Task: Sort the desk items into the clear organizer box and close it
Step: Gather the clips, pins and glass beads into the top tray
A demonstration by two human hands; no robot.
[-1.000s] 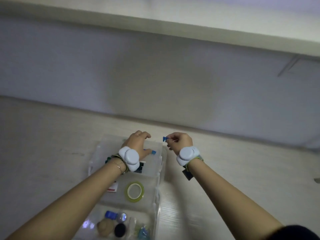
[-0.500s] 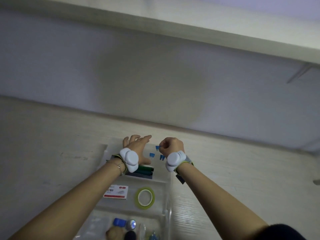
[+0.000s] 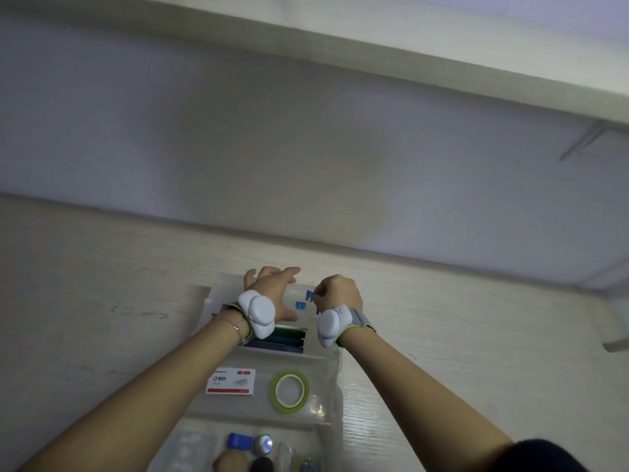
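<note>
The clear organizer box (image 3: 335, 362) lies open on the pale wooden desk, running from the bottom edge up to my hands. My left hand (image 3: 272, 292) rests with spread fingers on the far compartment's rim. My right hand (image 3: 337, 292) hovers over that compartment and pinches a small blue clip (image 3: 309, 294). Another blue clip (image 3: 299, 305) lies in the compartment just below it. In the middle compartment lie a white staple box (image 3: 231, 381) and a green tape roll (image 3: 289, 391). Dark green and blue strips (image 3: 282, 338) lie just behind the divider.
The nearest compartment holds a blue cap-like piece (image 3: 240, 441), a shiny round item (image 3: 264, 445) and other small things cut off by the frame. A grey wall (image 3: 306, 148) rises behind the desk. Bare desk (image 3: 85, 301) lies left and right of the box.
My right hand has moved left from beside the box to over the far compartment with the blue clip. My left hand's fingers have spread onto the far rim. The view has shifted slightly.
</note>
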